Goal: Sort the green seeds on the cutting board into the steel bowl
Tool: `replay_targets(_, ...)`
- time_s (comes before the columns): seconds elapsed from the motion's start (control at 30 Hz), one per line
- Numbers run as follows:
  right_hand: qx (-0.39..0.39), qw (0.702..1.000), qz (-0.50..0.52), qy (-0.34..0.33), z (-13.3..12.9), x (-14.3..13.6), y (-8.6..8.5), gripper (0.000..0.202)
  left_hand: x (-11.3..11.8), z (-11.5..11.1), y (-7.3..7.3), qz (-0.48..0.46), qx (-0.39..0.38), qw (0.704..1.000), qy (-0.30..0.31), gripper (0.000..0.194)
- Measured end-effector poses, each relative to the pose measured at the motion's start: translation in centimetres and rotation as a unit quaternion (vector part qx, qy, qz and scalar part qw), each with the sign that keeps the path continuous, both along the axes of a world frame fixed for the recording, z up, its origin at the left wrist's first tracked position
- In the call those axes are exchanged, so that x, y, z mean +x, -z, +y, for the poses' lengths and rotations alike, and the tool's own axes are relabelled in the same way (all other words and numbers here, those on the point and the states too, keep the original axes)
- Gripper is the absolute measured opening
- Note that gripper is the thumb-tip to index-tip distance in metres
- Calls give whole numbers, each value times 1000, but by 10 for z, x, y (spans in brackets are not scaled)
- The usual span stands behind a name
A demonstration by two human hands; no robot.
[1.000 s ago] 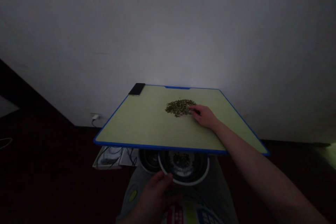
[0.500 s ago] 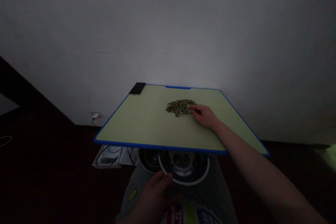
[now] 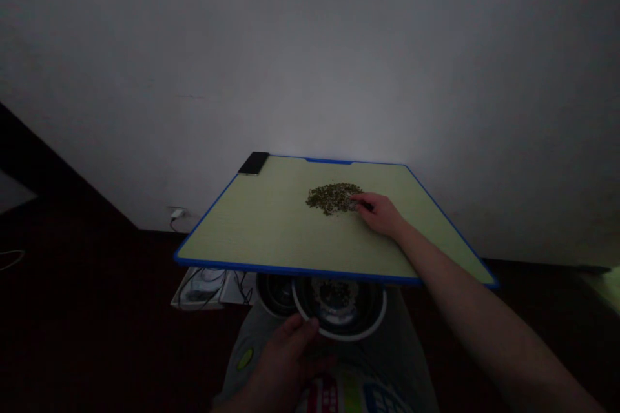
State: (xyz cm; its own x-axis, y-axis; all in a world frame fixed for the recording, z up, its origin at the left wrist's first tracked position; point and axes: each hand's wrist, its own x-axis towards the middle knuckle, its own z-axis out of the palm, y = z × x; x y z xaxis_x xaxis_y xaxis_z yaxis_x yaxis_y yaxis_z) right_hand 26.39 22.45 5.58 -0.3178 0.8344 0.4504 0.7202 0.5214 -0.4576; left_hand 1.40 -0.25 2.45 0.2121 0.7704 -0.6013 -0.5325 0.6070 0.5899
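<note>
Pinching a round, white-rimmed, shiny bowl, the left hand stays put; the right hand, its grip unclear, stays at the right edge of the greenish-brown granular pile on the pale-yellow, blue-edged desk. The pile barely changes, suggesting little progress.

Single head cam, worn by the person; sits above and back from the near edge of the counter, facing forward and down. Wide framing: all four counter edges fit, wall ahead fills the upper part. Near edge cuts across below mid-frame, lap under it, dark floor off to the sides. Left hand, below the near edge, looks closer to the lens than right hand, at the counter's right half.
</note>
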Motion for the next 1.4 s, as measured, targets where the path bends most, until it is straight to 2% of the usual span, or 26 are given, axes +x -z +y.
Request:
replay_targets(0.43, 2, 1000, 0, 0, 0, 1, 1, 33, -1, 0, 1, -10, 0, 1000, -4, 15)
replay_targets(0.57, 2, 1000, -2, -15, -1, 1, 1, 33, -1, 0, 3, -12, 5, 1000, -3, 19)
replay_targets(0.87, 3, 1000, -7, 17, 1, 0, 0, 33, 0, 1, 3, 3, -6, 1000, -10, 26)
replay_targets(1.03, 8, 1000, -10, 23, 1, 1, 0, 34, 0, 1, 3, -6, -1, 1000, -16, 23)
replay_targets(1.17, 11, 1000, -9, 11, 1, 1, 0, 32, 1, 2, 1, -4, -19, 1000, -20, 25)
replay_targets(1.4, 9, 1000, -9, 5, 4, -1, 5, 33, 1, 2, 0, -1, -3, 1000, -4, 27)
